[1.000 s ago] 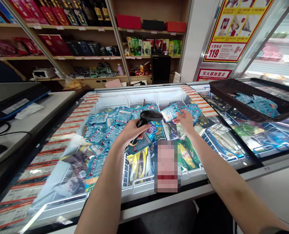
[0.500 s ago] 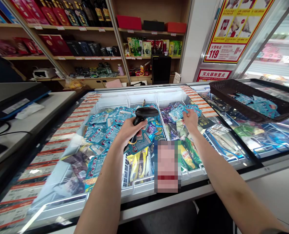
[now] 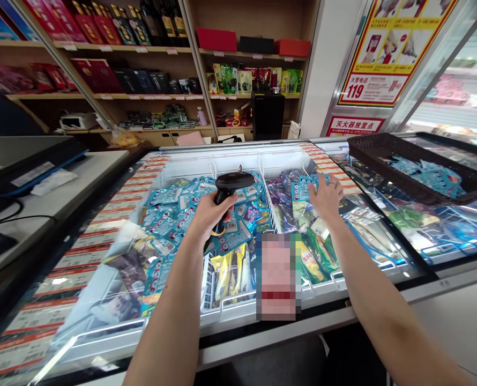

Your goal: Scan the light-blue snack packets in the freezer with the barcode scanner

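Note:
In my left hand (image 3: 209,219) is a black handheld barcode scanner (image 3: 234,181), my fingers wrapped round its handle. It is held above a freezer compartment full of blue ice-cream packets (image 3: 166,221). My right hand (image 3: 327,195) pinches a flat blue ice-cream packet (image 3: 302,189) over the neighbouring compartment. Part of that packet is hidden behind my fingers, so I cannot tell whether a second one lies with it. Purple packets (image 3: 276,190) lie below, and green-and-yellow corn-shaped ice-cream packets (image 3: 314,254) are closer to me.
A dark brown basket (image 3: 365,153) with several blue packets stands on the freezer at the right. White wire dividers (image 3: 273,206) split the compartments. A counter (image 3: 102,161) with a dark device is at the left. A blurred-out upright object (image 3: 278,276) stands at the freezer's front edge.
My right hand has moved a little right and turned, with more of the blue packet's face showing. The scanner in my left hand has shifted slightly left.

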Demonstrator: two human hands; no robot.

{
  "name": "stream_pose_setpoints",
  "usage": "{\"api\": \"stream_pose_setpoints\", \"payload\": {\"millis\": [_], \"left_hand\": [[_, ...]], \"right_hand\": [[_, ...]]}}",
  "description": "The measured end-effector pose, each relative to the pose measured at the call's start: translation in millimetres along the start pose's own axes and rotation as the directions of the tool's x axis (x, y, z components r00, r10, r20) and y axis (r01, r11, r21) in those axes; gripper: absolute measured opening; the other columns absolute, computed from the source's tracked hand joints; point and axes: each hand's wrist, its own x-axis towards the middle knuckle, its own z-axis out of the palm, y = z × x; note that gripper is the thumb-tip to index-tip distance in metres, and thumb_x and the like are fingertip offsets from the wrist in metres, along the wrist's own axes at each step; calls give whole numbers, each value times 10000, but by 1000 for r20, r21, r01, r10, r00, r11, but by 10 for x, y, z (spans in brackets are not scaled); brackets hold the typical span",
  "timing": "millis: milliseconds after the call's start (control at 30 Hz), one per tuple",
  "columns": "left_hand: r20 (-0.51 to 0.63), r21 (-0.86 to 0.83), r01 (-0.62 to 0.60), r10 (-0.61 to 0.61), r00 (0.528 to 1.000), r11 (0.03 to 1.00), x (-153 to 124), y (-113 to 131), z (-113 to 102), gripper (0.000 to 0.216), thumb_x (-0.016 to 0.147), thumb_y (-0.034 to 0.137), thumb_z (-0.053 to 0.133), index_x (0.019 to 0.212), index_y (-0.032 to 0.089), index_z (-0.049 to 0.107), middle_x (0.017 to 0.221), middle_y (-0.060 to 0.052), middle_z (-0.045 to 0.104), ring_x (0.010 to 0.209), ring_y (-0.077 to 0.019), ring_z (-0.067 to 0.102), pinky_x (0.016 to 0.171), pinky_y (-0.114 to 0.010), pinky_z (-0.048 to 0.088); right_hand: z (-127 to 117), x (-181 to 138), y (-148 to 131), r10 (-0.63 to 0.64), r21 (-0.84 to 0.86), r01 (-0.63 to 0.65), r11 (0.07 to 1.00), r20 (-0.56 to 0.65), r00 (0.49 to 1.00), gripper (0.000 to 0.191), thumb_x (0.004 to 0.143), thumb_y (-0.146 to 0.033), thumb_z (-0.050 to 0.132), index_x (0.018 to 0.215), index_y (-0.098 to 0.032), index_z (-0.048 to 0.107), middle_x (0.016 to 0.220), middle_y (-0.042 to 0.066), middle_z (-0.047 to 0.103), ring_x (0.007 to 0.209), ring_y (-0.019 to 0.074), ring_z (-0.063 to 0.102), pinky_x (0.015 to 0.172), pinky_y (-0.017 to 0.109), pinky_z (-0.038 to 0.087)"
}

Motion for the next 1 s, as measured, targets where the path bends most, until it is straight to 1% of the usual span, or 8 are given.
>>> {"api": "stream_pose_setpoints", "payload": {"millis": [167, 333, 433, 567, 667, 733, 900, 1000], "left_hand": [[-32, -13, -4, 4, 999, 1000, 43, -69, -13, 366, 748, 517, 689, 749, 167, 582, 522, -5, 578, 429, -115, 508, 435, -233, 358], [-70, -36, -13, 10, 998, 999, 46, -60, -15, 340, 740, 485, 699, 754, 164, 589, 569, -5, 597, 428, -108, 523, 432, -228, 376], [-89, -63, -18, 12, 996, 998, 30, -24, -14, 322, 736, 458, 704, 737, 162, 575, 594, -4, 599, 426, -102, 523, 428, -227, 383], [-90, -134, -37, 25, 996, 990, 17, 7, -23, 300, 736, 419, 708, 722, 163, 553, 578, 9, 568, 415, -94, 504, 416, -226, 378], [-124, -184, -43, 20, 992, 982, 23, 0, -46, 290, 733, 411, 712, 753, 160, 568, 605, 10, 573, 413, -90, 500, 407, -227, 378], [-150, -214, -40, 7, 989, 976, 31, -10, -68, 294, 724, 412, 718, 767, 159, 577, 621, 10, 576, 415, -90, 503, 403, -228, 383], [-188, -196, -40, 3, 982, 980, 57, -52, -120, 291, 717, 420, 712, 742, 161, 581, 618, 4, 582, 410, -93, 508, 396, -227, 391], [-235, -132, -44, 12, 972, 990, 85, -100, -147, 292, 715, 429, 702, 722, 164, 580, 605, 1, 582, 403, -98, 510, 387, -227, 390]], "right_hand": [[139, -100, -94, -172, -41, 190, 981, 279, 945, 678, 916, -651, 398, 1489, -289, 406, 1625, 144, 206, 1472, 460, 101, 1049, 774, 122], [191, -63, -10, -108, -63, 123, 990, 206, 973, 584, 946, -497, 441, 1454, -209, 463, 1610, 175, 246, 1477, 443, 136, 1075, 761, 89], [203, -84, -131, -223, 12, 224, 975, 140, 965, 525, 975, -423, 403, 1430, -176, 493, 1594, 158, 301, 1495, 379, 145, 1130, 702, 20], [276, -128, -466, -453, 267, 398, 878, 189, 871, 529, 997, -427, 363, 1455, -182, 462, 1585, 131, 335, 1489, 304, 231, 1185, 600, 93], [352, -120, -727, -598, 466, 435, 771, 294, 745, 613, 992, -495, 368, 1519, -181, 352, 1573, 136, 357, 1457, 284, 317, 1171, 547, 226], [400, -97, -894, -632, 510, 433, 743, 322, 705, 633, 998, -521, 340, 1535, -186, 312, 1563, 133, 378, 1432, 294, 362, 1165, 559, 222], [527, -44, -1290, -485, 379, 356, 854, 337, 807, 662, 979, -615, 305, 1418, -158, 497, 1409, 179, 547, 1321, 351, 466, 1100, 550, 300], [582, -38, -1420, -394, 283, 314, 906, 296, 870, 642, 897, -673, 465, 1257, -170, 639, 1353, 189, 572, 1280, 386, 466, 1051, 552, 335]]}}
